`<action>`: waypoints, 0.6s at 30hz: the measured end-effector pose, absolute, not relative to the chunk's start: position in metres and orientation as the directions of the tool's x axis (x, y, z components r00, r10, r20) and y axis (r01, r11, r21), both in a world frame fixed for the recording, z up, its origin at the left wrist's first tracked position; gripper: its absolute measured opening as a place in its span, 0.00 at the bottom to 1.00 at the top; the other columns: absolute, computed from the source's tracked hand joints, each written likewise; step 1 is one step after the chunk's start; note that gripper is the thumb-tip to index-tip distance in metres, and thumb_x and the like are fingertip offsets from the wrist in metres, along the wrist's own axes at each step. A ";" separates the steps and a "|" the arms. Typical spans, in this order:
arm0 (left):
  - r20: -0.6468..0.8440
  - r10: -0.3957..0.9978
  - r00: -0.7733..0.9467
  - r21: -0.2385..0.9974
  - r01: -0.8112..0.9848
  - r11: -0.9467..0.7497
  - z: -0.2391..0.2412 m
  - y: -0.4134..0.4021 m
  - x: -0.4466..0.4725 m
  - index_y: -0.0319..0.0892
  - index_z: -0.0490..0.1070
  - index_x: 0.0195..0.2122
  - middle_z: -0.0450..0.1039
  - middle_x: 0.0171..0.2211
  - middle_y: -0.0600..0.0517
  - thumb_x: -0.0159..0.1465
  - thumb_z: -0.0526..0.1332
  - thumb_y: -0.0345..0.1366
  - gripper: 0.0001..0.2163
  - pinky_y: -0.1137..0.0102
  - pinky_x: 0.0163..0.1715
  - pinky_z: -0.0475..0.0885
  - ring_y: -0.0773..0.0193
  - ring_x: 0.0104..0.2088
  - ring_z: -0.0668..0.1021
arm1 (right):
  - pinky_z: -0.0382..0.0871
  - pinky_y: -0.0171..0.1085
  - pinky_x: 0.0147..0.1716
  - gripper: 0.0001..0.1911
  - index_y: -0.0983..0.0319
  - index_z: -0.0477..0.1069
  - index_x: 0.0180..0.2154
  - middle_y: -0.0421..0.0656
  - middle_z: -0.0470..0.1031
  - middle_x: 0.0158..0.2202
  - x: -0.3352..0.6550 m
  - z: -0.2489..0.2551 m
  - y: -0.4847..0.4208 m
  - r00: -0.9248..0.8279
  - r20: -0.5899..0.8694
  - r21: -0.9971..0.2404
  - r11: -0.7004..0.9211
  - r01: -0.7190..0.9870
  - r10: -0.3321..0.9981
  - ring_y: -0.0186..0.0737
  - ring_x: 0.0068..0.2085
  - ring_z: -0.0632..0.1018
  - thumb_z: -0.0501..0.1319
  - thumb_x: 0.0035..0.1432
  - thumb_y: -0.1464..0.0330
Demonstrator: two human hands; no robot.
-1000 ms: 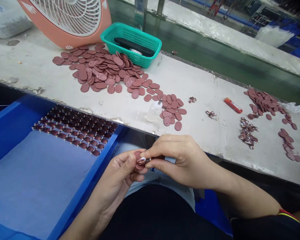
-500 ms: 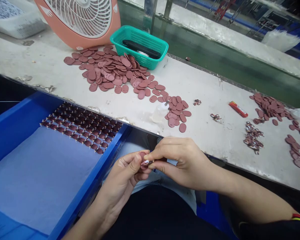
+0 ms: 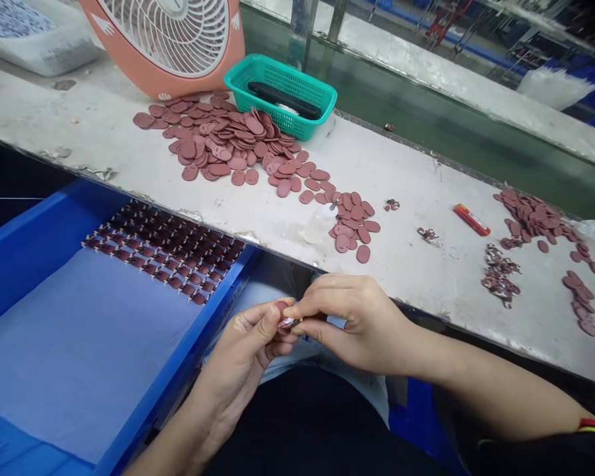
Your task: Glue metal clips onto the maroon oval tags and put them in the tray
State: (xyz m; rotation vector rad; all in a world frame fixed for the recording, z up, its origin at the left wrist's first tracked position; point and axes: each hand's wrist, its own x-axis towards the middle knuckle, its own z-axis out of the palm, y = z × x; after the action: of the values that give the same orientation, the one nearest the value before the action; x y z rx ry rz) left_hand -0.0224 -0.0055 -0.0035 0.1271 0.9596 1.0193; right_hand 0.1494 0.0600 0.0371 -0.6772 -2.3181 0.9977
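Between the fingertips of my left hand [image 3: 255, 334] is a small reddish-brown oval piece [image 3: 281, 308], gripped by the thumb and fingers. My right hand [image 3: 354, 317] pinches a small part with white and dark bits [image 3: 288, 323] against that piece; its exact shape is mostly covered by my fingers. Both hands meet over my lap, just in front of the bench edge. On the bench beyond them lie loose reddish-brown ovals [image 3: 352, 218] beside a small translucent bottle [image 3: 320, 223].
A blue tray [image 3: 178, 390] at left holds rows of assembled dark pieces [image 3: 163, 248] above a pale sheet [image 3: 79, 350]. On the bench [image 3: 416, 291] are a pink fan [image 3: 129, 63], a green basket [image 3: 317, 129], a large heap of ovals [image 3: 228, 139], a red box [image 3: 471, 220] and small assembled parts [image 3: 500, 274].
The view has shifted slightly, so the bench items sit a little differently. My hands keep nearly the same pose, still together on the small oval piece.
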 end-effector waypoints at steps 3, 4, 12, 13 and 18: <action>-0.620 0.766 0.171 0.496 -0.671 0.551 -0.006 -0.007 -0.024 0.38 0.83 0.33 0.78 0.23 0.53 0.46 0.80 0.39 0.16 0.81 0.24 0.75 0.72 0.21 0.77 | 0.74 0.33 0.35 0.04 0.64 0.77 0.39 0.44 0.80 0.33 0.147 0.036 0.061 -0.743 0.255 -0.763 0.601 0.239 0.619 0.36 0.34 0.79 0.65 0.62 0.75; -0.615 0.768 0.177 0.494 -0.673 0.551 -0.007 -0.007 -0.025 0.38 0.83 0.33 0.78 0.23 0.53 0.46 0.79 0.39 0.15 0.81 0.24 0.75 0.72 0.22 0.77 | 0.74 0.34 0.35 0.04 0.63 0.77 0.40 0.44 0.80 0.33 0.147 0.037 0.061 -0.746 0.245 -0.764 0.597 0.244 0.619 0.36 0.34 0.79 0.65 0.63 0.74; -0.550 0.796 0.253 0.453 -0.710 0.539 -0.013 -0.008 -0.033 0.41 0.83 0.31 0.79 0.26 0.53 0.50 0.78 0.41 0.12 0.80 0.26 0.76 0.71 0.25 0.78 | 0.74 0.33 0.36 0.27 0.61 0.68 0.59 0.44 0.80 0.45 0.152 0.052 0.063 -0.759 0.202 -0.754 0.593 0.283 0.619 0.35 0.36 0.78 0.70 0.59 0.67; -0.555 0.793 0.251 0.449 -0.713 0.539 -0.013 -0.008 -0.034 0.41 0.83 0.32 0.79 0.26 0.54 0.49 0.78 0.41 0.13 0.80 0.25 0.77 0.71 0.25 0.78 | 0.74 0.33 0.35 0.26 0.61 0.69 0.58 0.44 0.80 0.44 0.153 0.052 0.064 -0.750 0.205 -0.752 0.592 0.291 0.629 0.35 0.35 0.78 0.69 0.60 0.66; -0.572 0.786 0.233 0.445 -0.717 0.536 -0.014 -0.008 -0.036 0.42 0.83 0.28 0.79 0.22 0.55 0.46 0.79 0.41 0.13 0.81 0.23 0.77 0.71 0.22 0.80 | 0.73 0.33 0.36 0.10 0.61 0.78 0.48 0.44 0.79 0.36 0.147 0.044 0.068 -0.775 0.205 -0.775 0.583 0.245 0.598 0.35 0.36 0.78 0.62 0.66 0.71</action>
State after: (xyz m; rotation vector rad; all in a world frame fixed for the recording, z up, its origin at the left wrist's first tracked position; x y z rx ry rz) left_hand -0.0361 -0.0076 -0.0142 0.0953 0.8458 1.0349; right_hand 0.1466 0.0675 0.0436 -0.6755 -2.3660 1.0602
